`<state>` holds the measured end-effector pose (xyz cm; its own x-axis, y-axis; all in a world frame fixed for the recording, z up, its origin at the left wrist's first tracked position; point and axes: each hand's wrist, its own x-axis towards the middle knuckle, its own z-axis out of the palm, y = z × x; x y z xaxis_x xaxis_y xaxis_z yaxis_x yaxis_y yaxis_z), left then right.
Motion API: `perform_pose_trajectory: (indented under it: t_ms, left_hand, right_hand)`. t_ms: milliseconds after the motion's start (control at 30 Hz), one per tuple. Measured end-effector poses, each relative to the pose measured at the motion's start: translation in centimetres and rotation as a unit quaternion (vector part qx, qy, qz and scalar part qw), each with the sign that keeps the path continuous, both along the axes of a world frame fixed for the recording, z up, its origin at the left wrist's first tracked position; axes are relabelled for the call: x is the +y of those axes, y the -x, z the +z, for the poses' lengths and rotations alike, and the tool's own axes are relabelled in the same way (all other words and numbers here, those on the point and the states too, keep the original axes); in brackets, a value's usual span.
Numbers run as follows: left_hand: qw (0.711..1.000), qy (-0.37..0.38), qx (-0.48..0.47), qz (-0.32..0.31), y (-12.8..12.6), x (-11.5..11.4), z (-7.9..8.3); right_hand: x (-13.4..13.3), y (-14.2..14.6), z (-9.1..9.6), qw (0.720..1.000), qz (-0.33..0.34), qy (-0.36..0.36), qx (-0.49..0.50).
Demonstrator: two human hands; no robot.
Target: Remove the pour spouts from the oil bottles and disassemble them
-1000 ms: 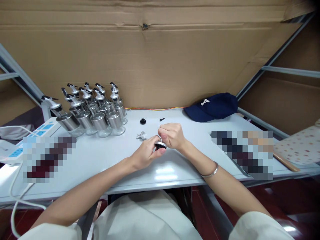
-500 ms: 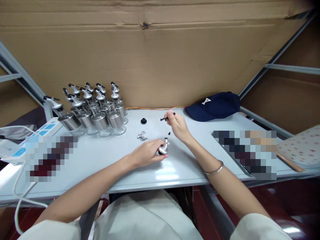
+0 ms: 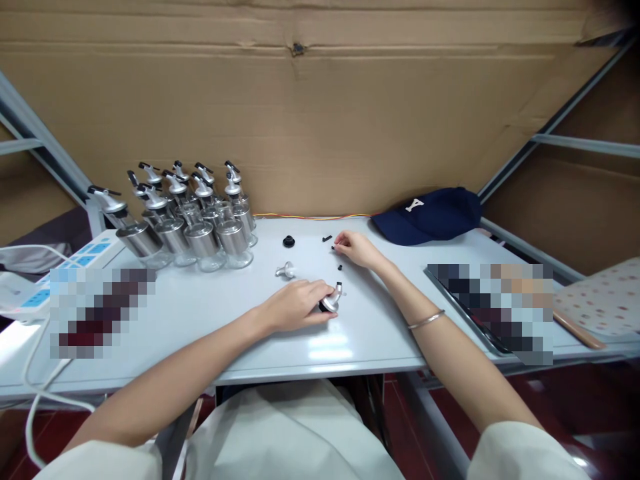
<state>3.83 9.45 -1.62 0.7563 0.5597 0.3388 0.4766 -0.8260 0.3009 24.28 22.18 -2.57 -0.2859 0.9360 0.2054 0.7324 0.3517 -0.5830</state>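
Left hand, head view: the left hand [image 3: 297, 305] is curled round the silver pourer top [image 3: 331, 304], thumb and fingers closed on its sides; its spout leans up and away, clear of the grip.
Right hand: the right hand [image 3: 359, 250] has its fingertips pinched together on a small black part [image 3: 333, 248], only the tip showing, low over the table.
Loose pieces: a black lever [image 3: 327, 238] lies just beyond the right fingertips, a black bit [image 3: 340, 268] between the hands, a clear-and-silver insert [image 3: 285, 270] beyond the left hand, a black stopper [image 3: 289, 241] farther back.
Tabletop: the white table [image 3: 240, 360] carries grouped glass-and-steel bottles [image 3: 202, 243] and a power strip [image 3: 83, 263] at left, a navy cap [image 3: 433, 217] at right.
Room: a cardboard wall [image 3: 320, 127] stands behind, metal frame bars [image 3: 585, 143] at the sides.
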Motion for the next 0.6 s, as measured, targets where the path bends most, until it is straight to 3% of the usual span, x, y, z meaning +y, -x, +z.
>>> perform_pose_trajectory:
  t_ms: [233,600]
  left_hand:
    - [1.0,-0.005,0.016,0.007,0.0,0.0,0.2]
    - [1.0,-0.011,0.0,0.008,0.3,0.3,0.0]
  right_hand:
    - [2.3,0.6,-0.9,0.997,0.01,-0.065,-0.052]
    - [2.0,-1.0,-0.9,0.989,0.058,-0.118,-0.068]
